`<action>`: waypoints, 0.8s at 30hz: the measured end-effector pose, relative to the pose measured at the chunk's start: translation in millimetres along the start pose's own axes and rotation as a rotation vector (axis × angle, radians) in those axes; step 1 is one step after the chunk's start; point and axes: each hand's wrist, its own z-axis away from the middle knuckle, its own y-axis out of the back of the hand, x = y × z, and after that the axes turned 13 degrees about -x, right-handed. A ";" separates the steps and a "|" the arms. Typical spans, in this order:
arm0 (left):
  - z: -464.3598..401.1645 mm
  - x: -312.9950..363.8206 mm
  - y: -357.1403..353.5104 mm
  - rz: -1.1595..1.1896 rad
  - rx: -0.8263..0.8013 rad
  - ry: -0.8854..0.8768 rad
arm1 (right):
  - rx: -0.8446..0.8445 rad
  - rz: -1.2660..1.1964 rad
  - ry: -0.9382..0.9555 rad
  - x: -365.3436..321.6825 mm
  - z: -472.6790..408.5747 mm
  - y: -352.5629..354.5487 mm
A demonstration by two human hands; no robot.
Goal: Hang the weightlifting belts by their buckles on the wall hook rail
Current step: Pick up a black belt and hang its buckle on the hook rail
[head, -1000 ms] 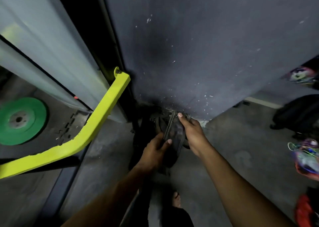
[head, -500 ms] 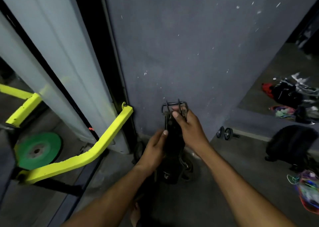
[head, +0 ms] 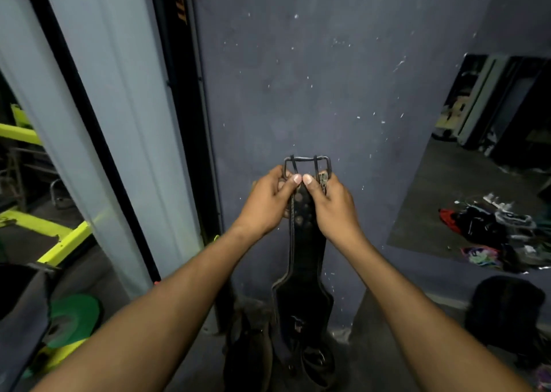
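Note:
A black leather weightlifting belt [head: 304, 260] hangs straight down in front of the grey wall [head: 313, 78]. Its metal double-prong buckle [head: 307, 162] stands at the top, just above my fingers. My left hand [head: 268, 200] grips the belt's strap on the left just below the buckle. My right hand [head: 331, 203] grips it on the right, thumbs nearly touching. On the floor below lies a dark heap with another belt [head: 259, 353]. No hook rail shows in this view.
A pale pillar [head: 113, 123] and a black post [head: 185, 93] stand at left. Yellow-green frame bars [head: 65, 242] and a green weight plate [head: 74, 320] lie at lower left. A black bag [head: 507, 308] and scattered clothes [head: 495, 236] sit on the floor at right.
Both hands have lifted the belt from the floor heap up along the wall. My left hand has shifted up to grip beside the buckle. The view has tilted upward.

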 end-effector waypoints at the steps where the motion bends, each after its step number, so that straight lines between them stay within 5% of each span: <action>1: -7.8 12.7 5.2 -0.036 0.010 -0.033 | 0.031 0.061 0.022 -10.2 -7.4 7.4; 9: -56.9 85.8 52.9 0.107 0.015 -0.217 | 0.121 0.208 0.195 -92.1 -76.4 45.6; 13: -64.2 91.1 68.4 0.212 -0.169 -0.202 | 0.182 0.197 0.275 -135.3 -109.3 59.1; 17: -56.1 45.2 60.5 0.270 -0.353 -0.115 | 0.253 0.081 0.306 -171.0 -150.0 77.5; 24: -21.3 -63.5 57.1 0.322 -0.325 0.084 | 0.245 0.005 0.281 -176.5 -186.8 96.2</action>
